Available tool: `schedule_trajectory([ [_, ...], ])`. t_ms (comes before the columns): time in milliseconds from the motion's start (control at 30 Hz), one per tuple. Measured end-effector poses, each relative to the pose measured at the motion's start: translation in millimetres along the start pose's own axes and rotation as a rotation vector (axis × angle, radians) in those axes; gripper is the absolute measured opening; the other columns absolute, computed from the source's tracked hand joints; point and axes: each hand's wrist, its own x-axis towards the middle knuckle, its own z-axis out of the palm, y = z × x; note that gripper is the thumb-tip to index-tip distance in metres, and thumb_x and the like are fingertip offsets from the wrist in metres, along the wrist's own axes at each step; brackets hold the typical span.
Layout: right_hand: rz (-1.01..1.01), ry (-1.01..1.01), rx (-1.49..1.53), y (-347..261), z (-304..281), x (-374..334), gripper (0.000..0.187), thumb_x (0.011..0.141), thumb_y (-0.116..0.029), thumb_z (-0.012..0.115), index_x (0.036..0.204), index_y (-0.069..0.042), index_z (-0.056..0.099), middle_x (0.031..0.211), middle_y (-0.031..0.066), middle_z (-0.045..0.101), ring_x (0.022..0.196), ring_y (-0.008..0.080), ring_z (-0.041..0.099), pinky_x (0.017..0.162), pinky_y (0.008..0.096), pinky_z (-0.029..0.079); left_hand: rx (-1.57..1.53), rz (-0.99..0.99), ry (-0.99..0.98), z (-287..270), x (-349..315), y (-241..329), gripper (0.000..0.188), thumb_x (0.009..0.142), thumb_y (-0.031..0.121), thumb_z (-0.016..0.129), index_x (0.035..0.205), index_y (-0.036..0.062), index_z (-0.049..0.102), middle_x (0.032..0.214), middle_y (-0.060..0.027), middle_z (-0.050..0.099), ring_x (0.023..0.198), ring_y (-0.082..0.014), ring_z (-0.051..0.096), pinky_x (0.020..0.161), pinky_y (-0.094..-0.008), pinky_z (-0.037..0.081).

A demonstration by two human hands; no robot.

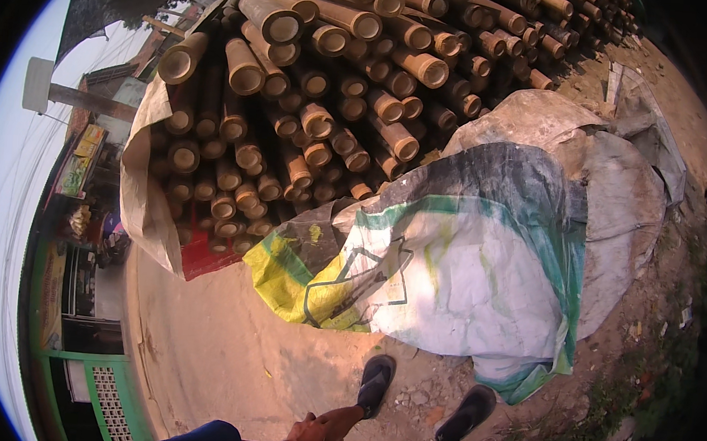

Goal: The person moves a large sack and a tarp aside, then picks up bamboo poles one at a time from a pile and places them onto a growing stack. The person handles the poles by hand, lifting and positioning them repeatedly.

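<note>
My left hand (308,437) is low in the view, at the end of a forearm with a dark blue sleeve. Its fingers look curled, in front of my lower leg; whatever they hold, if anything, is hidden. My right hand does not show. Ahead of my feet lies a large crumpled plastic sheet (481,266), white with green, yellow and grey parts, apart from the hand. Beyond it rises a big pile of cut bamboo poles (319,124), their round ends toward me.
My feet in dark sandals (376,383) stand on dusty, stony ground (214,334). Dirty beige sheeting (625,198) is bunched at the right, and another sheet (152,198) edges the pile's left side. A green-framed building front (112,396) stands at the far left.
</note>
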Motion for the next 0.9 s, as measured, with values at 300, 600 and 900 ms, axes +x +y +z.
schedule_trajectory([
  [300, 0.017, -0.016, -0.027, -0.9, -0.4, 7.5, 0.062, 0.095, -0.053, 0.053, 0.139, -0.010, 0.057, 0.137, 0.0245, 0.055, 0.124, 0.0439, 0.054, 0.102, 0.0527, 0.046, -0.010, 0.015, 0.011, -35.5, -4.1, 10.6, 0.054, 0.090, 0.052, 0.066, 0.123, 0.0100, 0.065, 0.132, -0.0055, 0.060, 0.118, -0.0333, 0.057, 0.084, -0.0470, 0.060],
  [600, -0.080, 0.058, -0.007, -1.9, 4.1, 13.4, 0.060, 0.094, -0.054, 0.053, 0.134, -0.010, 0.062, 0.130, 0.0254, 0.060, 0.117, 0.0450, 0.058, 0.099, 0.0525, 0.049, -0.111, 0.011, 0.009, -43.0, -3.9, 4.4, 0.067, 0.087, 0.062, 0.064, 0.129, 0.0093, 0.064, 0.138, -0.0084, 0.059, 0.118, -0.0385, 0.056, 0.089, -0.0509, 0.057],
  [900, -0.046, 0.038, -0.106, -14.5, -4.3, 13.7, 0.055, 0.094, -0.050, 0.055, 0.130, -0.009, 0.064, 0.122, 0.0261, 0.064, 0.109, 0.0447, 0.063, 0.093, 0.0533, 0.052, -0.354, 0.039, -0.102, -41.0, -12.0, -10.7, 0.081, 0.091, 0.051, 0.064, 0.158, 0.0204, 0.030, 0.154, -0.0122, 0.043, 0.129, -0.0502, 0.047, 0.098, -0.0571, 0.051],
])
